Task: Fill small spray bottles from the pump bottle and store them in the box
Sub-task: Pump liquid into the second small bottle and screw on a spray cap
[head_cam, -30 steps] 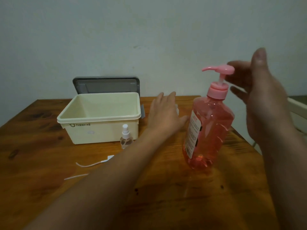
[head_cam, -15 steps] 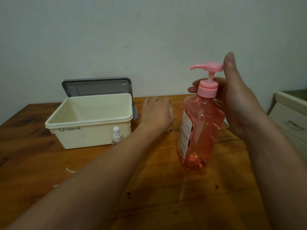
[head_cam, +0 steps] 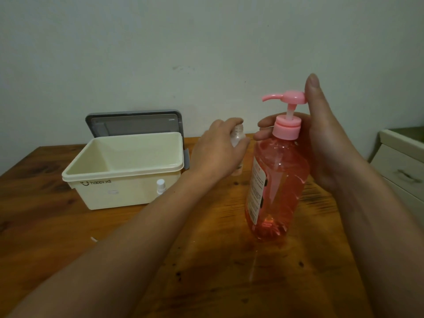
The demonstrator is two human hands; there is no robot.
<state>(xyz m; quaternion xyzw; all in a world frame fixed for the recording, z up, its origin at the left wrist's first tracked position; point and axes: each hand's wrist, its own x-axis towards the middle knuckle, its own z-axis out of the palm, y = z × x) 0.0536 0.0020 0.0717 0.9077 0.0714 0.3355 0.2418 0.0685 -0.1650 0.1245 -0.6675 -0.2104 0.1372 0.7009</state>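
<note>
Home room (wooden table point(head_cam: 218, 283), cream drawers point(head_cam: 399, 161)).

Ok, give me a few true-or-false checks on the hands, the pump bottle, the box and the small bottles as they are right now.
1. The left hand holds a small clear bottle with no sprayer on it. True.
2. The pump bottle lies on its side. False: it stands upright on the table, with the right hand wrapped round its neck.
3. The box is closed. False: it is open, and its grey lid stands on edge behind it.
4. A small bottle with a white sprayer stands on the table in front of the box. True.
</note>
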